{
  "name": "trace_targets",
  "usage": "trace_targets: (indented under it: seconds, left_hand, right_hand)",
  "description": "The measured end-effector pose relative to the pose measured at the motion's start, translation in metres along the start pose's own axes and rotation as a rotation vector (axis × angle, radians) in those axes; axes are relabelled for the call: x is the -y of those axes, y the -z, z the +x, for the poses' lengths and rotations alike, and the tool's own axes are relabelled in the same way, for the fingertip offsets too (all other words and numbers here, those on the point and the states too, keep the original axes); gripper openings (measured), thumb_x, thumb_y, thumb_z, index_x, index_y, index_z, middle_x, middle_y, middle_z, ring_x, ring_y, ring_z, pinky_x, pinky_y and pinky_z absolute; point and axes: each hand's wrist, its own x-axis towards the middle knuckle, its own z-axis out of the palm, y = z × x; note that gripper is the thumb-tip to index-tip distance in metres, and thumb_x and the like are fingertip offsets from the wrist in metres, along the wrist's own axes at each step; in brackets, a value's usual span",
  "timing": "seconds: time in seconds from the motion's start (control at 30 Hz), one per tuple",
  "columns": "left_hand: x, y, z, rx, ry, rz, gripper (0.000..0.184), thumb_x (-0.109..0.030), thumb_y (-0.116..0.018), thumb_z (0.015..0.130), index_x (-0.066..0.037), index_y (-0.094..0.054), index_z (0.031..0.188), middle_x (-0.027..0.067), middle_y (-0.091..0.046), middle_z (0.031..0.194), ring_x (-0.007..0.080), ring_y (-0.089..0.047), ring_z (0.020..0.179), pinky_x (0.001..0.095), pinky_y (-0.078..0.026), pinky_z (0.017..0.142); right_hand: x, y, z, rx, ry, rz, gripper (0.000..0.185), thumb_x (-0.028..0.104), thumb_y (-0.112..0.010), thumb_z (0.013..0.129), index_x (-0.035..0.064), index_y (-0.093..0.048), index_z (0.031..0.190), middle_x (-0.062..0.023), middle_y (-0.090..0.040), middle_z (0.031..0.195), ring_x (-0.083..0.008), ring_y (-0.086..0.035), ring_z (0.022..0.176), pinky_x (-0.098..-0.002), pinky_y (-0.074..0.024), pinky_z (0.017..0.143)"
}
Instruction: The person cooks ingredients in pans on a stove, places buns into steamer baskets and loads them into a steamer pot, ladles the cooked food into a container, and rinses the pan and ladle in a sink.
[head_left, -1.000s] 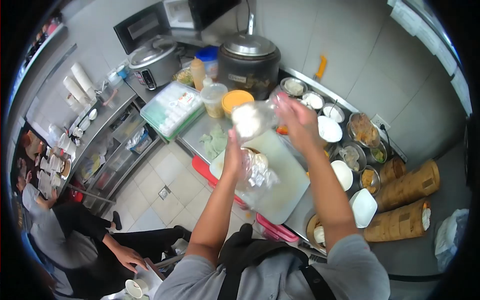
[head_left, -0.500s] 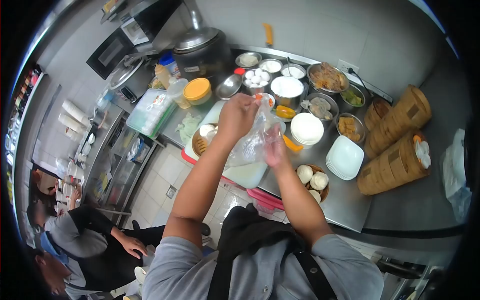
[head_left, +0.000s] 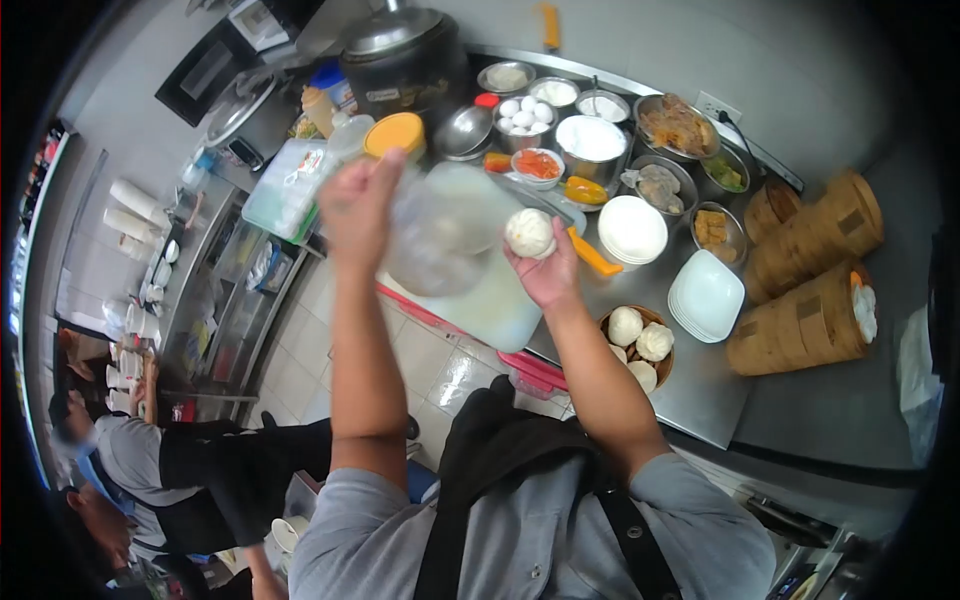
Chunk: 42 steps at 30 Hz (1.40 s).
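A white pleated bun (head_left: 530,233) rests in the fingers of my right hand (head_left: 548,277), palm up over the chopping board's right side. My left hand (head_left: 358,205), smeared by motion, is closed on the top of a clear plastic bag (head_left: 430,245). The bag hangs blurred above the white chopping board (head_left: 500,305); a pale round shape shows through it, but I cannot tell whether it lies inside. Just right of my right hand is a yellow handle (head_left: 597,254). Several more buns (head_left: 655,342) sit in a round bamboo steamer (head_left: 667,370) nearer my body.
Along the wall stand bowls of eggs (head_left: 525,115), shredded carrot (head_left: 537,165) and white powder (head_left: 590,138). White bowls (head_left: 632,228), square plates (head_left: 706,295) and stacked bamboo steamers (head_left: 800,330) are to the right. A yellow-lidded tub (head_left: 394,134) stands behind the bag. Co-workers (head_left: 150,450) are at left.
My left hand has swung left with the bag, away from my right hand. The bun now shows in my right hand, where the bag was before.
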Motion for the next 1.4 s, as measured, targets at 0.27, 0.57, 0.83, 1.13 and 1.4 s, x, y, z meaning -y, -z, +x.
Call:
trace_targets:
  seconds: [0.27,0.57,0.83,1.13,1.4]
  left_hand:
    - [0.086,0.071,-0.059,0.524,0.219,0.374,0.084,-0.025,-0.085,0.066,-0.004,-0.044,0.136,-0.002,-0.052,0.063,0.0053,-0.043,0.056,0.0218,-0.035,0.051]
    - [0.184,0.1,-0.002,0.734,0.319,0.529,0.063,-0.039,-0.08,0.065,-0.001,-0.06,0.111,0.0154,-0.067,0.092,0.0233,-0.065,0.086,0.034,-0.05,0.075]
    - [0.223,0.067,0.05,1.22,0.137,0.88,0.065,-0.055,-0.071,0.057,-0.005,-0.066,0.1,0.0189,-0.067,0.092,0.0332,-0.065,0.086,0.0411,-0.051,0.076]
    - [0.221,0.07,0.05,1.193,-0.009,0.94,0.066,-0.049,-0.081,0.055,-0.003,-0.065,0.1,0.0199,-0.066,0.094,0.0356,-0.064,0.09,0.0433,-0.05,0.078]
    - [0.118,0.018,-0.061,0.219,0.145,-0.471,0.024,-0.02,-0.048,0.09,-0.005,-0.05,0.072,0.0053,-0.052,0.067,0.0147,-0.05,0.061,0.0271,-0.045,0.06]
  right_hand:
    - [-0.105,-0.065,0.025,-0.008,-0.339,-0.543,0.033,0.027,-0.058,0.092,0.0064,-0.053,0.117,-0.007,-0.061,0.108,-0.0175,-0.063,0.094,-0.0354,-0.0544,0.081]
    - [-0.141,-0.031,0.045,-0.211,0.091,-1.853,0.073,0.034,-0.078,0.072,-0.0038,-0.04,0.122,-0.0201,-0.058,0.108,-0.0324,-0.057,0.104,-0.0436,-0.042,0.091]
    - [-0.151,-0.022,0.052,-0.048,0.367,-2.32,0.06,0.036,-0.078,0.067,-0.0003,-0.053,0.107,-0.0153,-0.057,0.099,-0.0309,-0.052,0.094,-0.0396,-0.039,0.083]
    - [-0.15,-0.026,0.041,-0.086,0.361,-2.245,0.065,0.036,-0.08,0.063,-0.0011,-0.055,0.11,-0.0163,-0.052,0.105,-0.0329,-0.048,0.1,-0.0423,-0.039,0.089]
    - [-0.135,-0.047,-0.055,0.257,0.348,-1.312,0.08,0.019,-0.069,0.079,0.0024,-0.02,0.14,-0.024,-0.049,0.124,-0.033,-0.057,0.109,-0.0414,-0.0469,0.088]
